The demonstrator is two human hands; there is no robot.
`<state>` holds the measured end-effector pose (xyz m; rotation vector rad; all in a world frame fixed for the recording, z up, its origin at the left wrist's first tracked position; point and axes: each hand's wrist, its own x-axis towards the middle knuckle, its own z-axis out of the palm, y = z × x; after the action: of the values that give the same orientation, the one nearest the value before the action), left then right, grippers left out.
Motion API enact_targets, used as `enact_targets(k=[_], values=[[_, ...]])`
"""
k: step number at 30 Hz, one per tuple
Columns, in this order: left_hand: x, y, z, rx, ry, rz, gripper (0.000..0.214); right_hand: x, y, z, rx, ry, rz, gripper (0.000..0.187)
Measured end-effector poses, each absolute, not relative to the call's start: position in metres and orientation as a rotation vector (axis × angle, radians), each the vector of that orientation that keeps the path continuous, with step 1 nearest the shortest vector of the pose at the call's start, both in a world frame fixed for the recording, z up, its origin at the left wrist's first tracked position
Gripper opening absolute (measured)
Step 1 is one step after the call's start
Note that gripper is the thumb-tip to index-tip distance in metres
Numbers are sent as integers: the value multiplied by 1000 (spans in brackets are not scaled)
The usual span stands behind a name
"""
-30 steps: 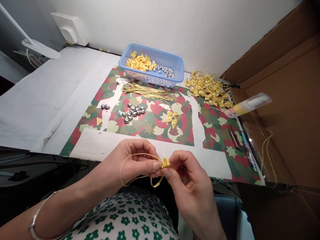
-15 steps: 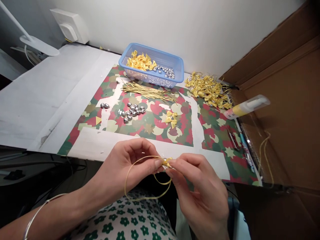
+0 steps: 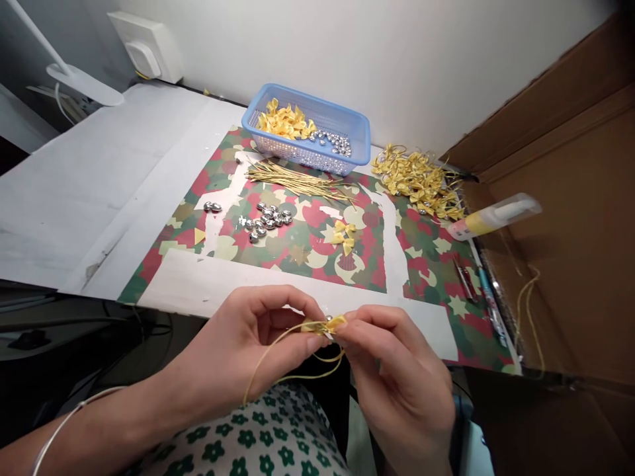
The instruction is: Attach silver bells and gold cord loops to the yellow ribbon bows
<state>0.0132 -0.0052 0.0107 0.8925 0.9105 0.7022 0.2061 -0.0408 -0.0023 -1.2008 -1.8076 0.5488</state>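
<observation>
A small yellow bow [image 3: 323, 324] is sitting just off the counter's [image 3: 74, 192] near edge, with a gold cord [image 3: 262, 362] looping down from it. The left hand [image 3: 248, 340] and right hand [image 3: 397, 377] are both pinching it between thumb and fingertips. Farther back, silver beads [image 3: 265, 221] and a blue basket [image 3: 358, 135] are lying on the counter.

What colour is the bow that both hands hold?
Yellow. The bow, pinched between left hand and right hand, shows in the head view.

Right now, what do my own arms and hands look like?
The left hand and right hand are ungloved, with no rings visible on the fingers. A thin silver bangle circles the left wrist. The left forearm has no sleeve; the right forearm is barely in view.
</observation>
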Motion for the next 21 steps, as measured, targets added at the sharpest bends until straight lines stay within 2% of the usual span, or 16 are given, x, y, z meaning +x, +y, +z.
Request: enact_targets(k=[10,16,21], values=[[11,0,6,935,946,716,4,209,-37,-3,-1202,-1791,604,33],[13,4,3,957,1025,753,7,216,-27,9,-1183,-1824,642,31],[12,3,1,981,1014,775,9,212,-16,24,-1191,-1928,674,22]])
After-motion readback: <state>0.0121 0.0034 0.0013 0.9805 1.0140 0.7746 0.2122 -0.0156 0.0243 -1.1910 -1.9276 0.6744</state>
